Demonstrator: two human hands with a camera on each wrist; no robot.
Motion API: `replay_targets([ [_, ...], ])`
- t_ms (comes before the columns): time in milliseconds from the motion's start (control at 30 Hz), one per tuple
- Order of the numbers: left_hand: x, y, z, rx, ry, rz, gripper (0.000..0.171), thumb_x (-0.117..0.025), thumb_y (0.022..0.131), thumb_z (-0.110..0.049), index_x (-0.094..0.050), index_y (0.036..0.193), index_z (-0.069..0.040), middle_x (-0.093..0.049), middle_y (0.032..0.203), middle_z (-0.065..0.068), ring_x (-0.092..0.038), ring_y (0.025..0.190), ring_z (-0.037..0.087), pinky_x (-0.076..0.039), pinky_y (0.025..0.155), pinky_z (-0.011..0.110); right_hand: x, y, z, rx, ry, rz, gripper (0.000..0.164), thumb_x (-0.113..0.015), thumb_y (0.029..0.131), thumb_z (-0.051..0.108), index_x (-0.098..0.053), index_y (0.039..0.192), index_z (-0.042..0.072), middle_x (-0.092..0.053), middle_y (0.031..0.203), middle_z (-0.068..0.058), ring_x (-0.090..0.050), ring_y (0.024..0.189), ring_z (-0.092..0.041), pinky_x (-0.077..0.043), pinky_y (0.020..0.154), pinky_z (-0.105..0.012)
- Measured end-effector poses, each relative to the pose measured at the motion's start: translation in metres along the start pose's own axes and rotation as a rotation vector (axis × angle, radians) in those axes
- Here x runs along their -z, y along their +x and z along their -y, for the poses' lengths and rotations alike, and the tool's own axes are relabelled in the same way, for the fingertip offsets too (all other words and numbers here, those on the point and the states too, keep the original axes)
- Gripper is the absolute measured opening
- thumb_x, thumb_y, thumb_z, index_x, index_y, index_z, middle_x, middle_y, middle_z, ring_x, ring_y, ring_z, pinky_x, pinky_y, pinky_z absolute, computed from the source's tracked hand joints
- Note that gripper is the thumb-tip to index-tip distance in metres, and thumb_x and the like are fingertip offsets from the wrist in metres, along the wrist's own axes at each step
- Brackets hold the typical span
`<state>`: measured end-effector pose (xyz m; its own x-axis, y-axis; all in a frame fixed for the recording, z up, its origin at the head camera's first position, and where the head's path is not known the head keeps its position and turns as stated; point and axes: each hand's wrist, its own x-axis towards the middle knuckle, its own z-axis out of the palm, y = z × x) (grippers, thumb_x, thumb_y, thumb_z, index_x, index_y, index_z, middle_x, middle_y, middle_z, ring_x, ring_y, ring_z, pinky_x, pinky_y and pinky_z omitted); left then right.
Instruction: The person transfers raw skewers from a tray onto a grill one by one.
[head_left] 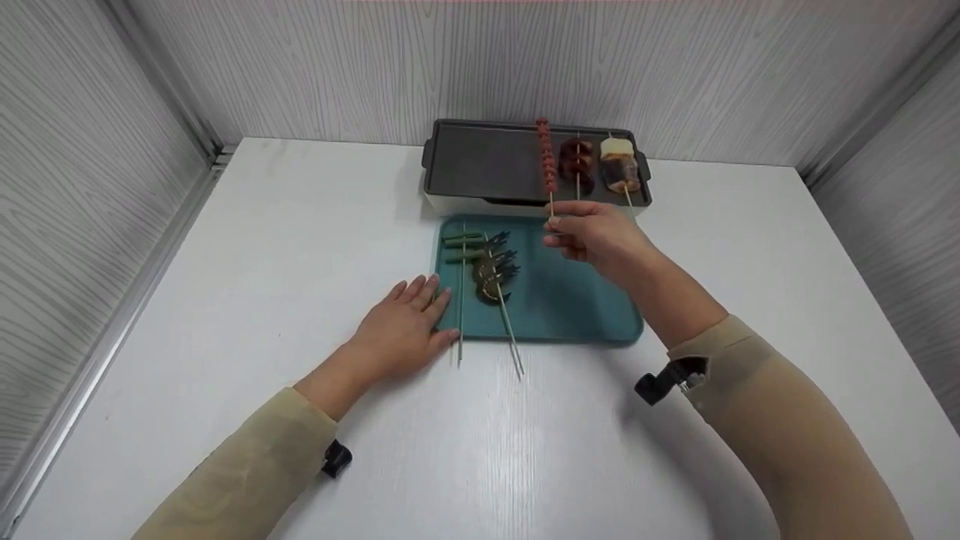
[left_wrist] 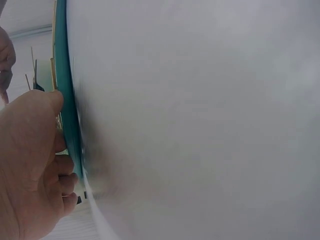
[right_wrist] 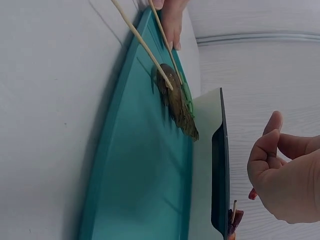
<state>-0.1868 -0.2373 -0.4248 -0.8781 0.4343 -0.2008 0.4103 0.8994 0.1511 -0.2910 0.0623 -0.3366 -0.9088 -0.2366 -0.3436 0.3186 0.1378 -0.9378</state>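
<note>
My right hand [head_left: 600, 236] pinches the stick of a skewer of small red pieces [head_left: 547, 157], whose pieces are over the right half of a dark griddle [head_left: 487, 161]. In the right wrist view the hand mostly hides that skewer. My left hand [head_left: 397, 326] rests at the left edge of a teal tray [head_left: 570, 300], fingers spread, the thumb by its front left corner. On the tray lie a skewer of green pieces [head_left: 465, 244] and a brownish skewer with dark fringed ends [head_left: 489, 277]. Their sticks stick out over the front rim.
Right of the red skewer, a dark red glazed skewer [head_left: 576, 161] and a skewer with a white and browned chunk [head_left: 619, 165] lie on the griddle. The griddle's pale base [head_left: 457, 204] stands right behind the tray. A grey wood-grain wall [head_left: 337, 75] rises behind the white table [head_left: 300, 225].
</note>
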Motion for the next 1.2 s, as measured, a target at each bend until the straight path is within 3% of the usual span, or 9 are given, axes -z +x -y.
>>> replay_targets([
  [433,-0.004,0.002,0.003,-0.006,-0.005,-0.015,0.074,-0.038,0.114,-0.054,-0.028,0.168,-0.004,-0.018,0.174,0.02,-0.014,0.162,0.037,-0.012,0.131,0.053,0.001,0.029,-0.002,-0.015,0.02,-0.025,0.043,-0.059,0.111,0.014,-0.057,0.152,0.003,-0.067,0.129,-0.015,-0.071,0.094,-0.015,-0.054,0.083,-0.031],
  [800,-0.002,0.008,-0.001,-0.012,0.008,-0.003,0.074,-0.035,0.114,-0.055,-0.027,0.168,-0.004,-0.016,0.174,0.02,-0.012,0.162,0.036,-0.011,0.131,0.052,0.003,0.036,-0.001,-0.033,0.013,-0.05,0.041,-0.058,0.111,0.014,-0.058,0.15,0.001,-0.066,0.129,-0.016,-0.071,0.094,-0.016,-0.053,0.099,-0.038],
  [1200,-0.001,0.011,-0.003,-0.017,0.015,0.001,0.073,-0.036,0.114,-0.054,-0.027,0.168,-0.005,-0.016,0.174,0.02,-0.014,0.162,0.036,-0.011,0.131,0.052,0.004,0.041,-0.005,-0.058,0.013,-0.071,0.044,-0.056,0.111,0.009,-0.053,0.153,-0.002,-0.064,0.136,-0.02,-0.071,0.091,-0.014,-0.052,0.098,-0.038],
])
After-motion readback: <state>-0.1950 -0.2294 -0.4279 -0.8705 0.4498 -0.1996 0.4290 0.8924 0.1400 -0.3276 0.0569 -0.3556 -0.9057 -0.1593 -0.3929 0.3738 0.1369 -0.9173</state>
